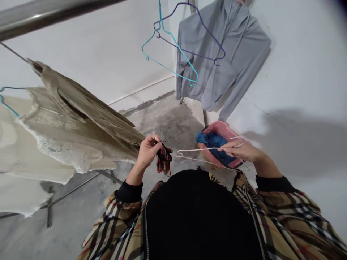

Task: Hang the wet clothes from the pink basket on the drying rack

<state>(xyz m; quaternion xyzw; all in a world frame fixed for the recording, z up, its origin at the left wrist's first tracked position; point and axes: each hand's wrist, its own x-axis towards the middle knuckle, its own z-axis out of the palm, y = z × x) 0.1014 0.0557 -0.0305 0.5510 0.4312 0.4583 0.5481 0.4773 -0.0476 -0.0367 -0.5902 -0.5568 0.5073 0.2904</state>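
Concrete floor (168, 122); hanger (206, 149) ends just beside cloth (163, 161).

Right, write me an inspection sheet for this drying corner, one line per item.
surface: bare concrete floor, stained and patchy near the wall.
job's things: plaid cloth, small and bunched; white hanger; pink basin on the floor, holding blue laundry.
clutter: teal hanger and purple hanger hanging with nothing on them.
grips: left hand shut on the plaid cloth; right hand shut on the white hanger.
cables: nothing seen.
surroundings: beige garments on a metal rack at left; grey hoodie hung ahead; white walls.
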